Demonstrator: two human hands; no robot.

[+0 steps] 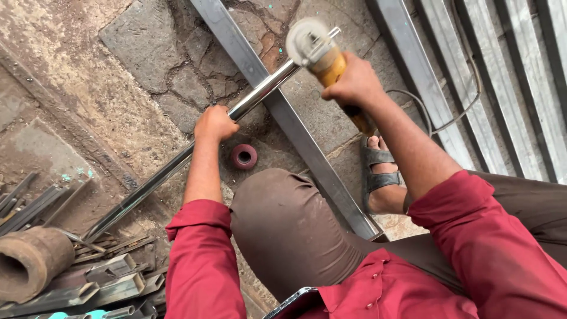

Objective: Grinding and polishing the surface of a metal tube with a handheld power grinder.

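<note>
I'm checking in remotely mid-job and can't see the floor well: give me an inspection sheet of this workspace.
Surface: cracked stone paving, dusty and stained.
Job's things: shiny round metal pipe lying slantwise across a flat steel bar; yellow angle grinder at the pipe's far end.
Clutter: scrap metal offcuts, a rusty thick pipe stub, a small red wheel on the ground.
Hands: left hand grips the pipe; right hand grips the grinder.
Cables: grey cord trailing from the grinder over the ground.
Surroundings: grey metal bars lying side by side at the right; sandalled foot beside the flat bar.
</note>
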